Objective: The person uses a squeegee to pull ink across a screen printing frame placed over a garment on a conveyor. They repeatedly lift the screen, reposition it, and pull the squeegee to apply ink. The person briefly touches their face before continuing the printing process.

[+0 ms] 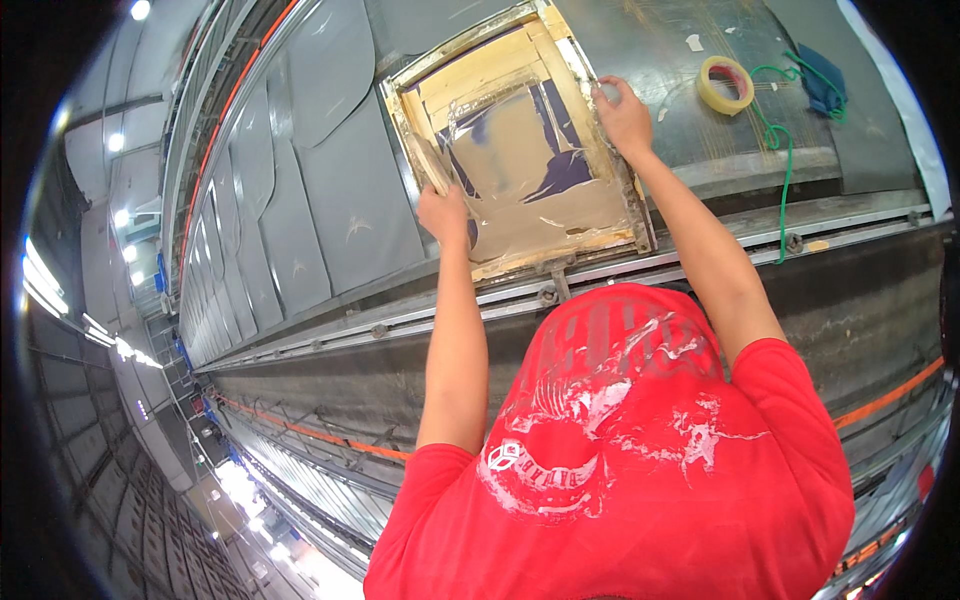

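Frame (460, 45) lying near the near edge of the long table (700, 140), between the person's two hands, with its near side just beside the metal rail (700, 255) that runs along that edge. The left hand (443, 213) is closed on the near end of a narrow pale bar (431, 163), which lies along the inside of the frame's left side; the right hand (622, 115) grips the outer face of the right side, farther from the table's near edge, though how firmly cannot be told. Good handling, as judged here, calls for a steady hold with the right hand, the frame kept square to the rail and level, and the bar kept under control so that it neither knocks the frame nor scrapes the glossy inner panel (490, 150). Pressure from both sides is best matched, since an uneven pull could twist the frame. Toward the table's right end, clear of the right hand, lie a roll of yellow tape (714, 101) and a green cord (788, 185).
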Demonstrator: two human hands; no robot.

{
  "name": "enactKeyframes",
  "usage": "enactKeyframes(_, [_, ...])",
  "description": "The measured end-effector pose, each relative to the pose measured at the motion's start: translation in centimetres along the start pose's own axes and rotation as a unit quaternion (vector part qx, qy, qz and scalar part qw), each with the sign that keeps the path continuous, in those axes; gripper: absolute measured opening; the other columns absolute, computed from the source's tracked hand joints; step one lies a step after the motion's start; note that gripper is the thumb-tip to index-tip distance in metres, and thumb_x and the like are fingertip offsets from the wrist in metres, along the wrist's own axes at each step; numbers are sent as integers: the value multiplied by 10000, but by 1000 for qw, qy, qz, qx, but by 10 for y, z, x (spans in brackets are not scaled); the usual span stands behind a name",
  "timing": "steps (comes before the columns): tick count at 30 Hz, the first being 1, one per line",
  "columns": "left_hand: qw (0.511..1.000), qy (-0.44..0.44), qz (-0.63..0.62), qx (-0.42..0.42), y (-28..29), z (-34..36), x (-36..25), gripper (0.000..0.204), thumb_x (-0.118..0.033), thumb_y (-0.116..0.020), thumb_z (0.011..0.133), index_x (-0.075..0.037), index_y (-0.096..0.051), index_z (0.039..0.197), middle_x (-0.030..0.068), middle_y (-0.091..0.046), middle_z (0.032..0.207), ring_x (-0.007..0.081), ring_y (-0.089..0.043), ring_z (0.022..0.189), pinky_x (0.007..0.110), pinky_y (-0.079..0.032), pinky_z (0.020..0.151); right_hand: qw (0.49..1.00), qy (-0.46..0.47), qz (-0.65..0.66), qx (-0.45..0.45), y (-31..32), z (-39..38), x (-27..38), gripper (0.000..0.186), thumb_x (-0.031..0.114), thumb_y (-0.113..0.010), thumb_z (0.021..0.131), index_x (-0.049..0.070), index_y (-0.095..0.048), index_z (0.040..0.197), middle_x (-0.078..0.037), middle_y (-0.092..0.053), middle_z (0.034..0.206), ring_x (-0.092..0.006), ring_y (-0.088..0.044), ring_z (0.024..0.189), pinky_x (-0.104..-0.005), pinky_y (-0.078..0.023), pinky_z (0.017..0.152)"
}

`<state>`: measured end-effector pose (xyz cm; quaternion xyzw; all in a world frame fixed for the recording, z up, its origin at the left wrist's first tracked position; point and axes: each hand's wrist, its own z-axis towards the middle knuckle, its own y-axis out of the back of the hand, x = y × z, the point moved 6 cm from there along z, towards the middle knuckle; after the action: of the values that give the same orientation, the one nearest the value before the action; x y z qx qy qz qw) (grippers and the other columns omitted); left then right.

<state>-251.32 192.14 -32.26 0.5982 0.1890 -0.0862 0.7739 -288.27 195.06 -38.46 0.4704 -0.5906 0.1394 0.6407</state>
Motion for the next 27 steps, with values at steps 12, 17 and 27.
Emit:
enactKeyframes(12, [961,-101,-22,258,-57,107,-57,389,-235,-752,683,-102,-773,1048,175,-743,883,333,-711,821,409,-554,768,1000,4,5,2,3,-2,1,320,392,-617,918,236,-662,1194,-130,-702,734,-378,-698,796,-477,-527,739])
enactKeyframes(17, [922,-213,27,323,-75,99,-120,456,-198,-740,692,-231,-762,1146,136,-749,931,311,-715,858,399,-560,803,1000,-8,2,7,3,-1,-2,315,382,-614,923,240,-654,1202,-142,-697,729,-384,-696,799,-478,-524,743])
enactKeyframes(27, [783,-545,13,301,-73,39,-155,439,-5,-658,773,-248,-757,1125,-6,-737,1143,205,-645,1118,418,-439,944,999,12,31,-3,0,-3,-1,304,376,-629,924,235,-657,1192,-133,-652,647,-363,-681,709,-477,-503,675])
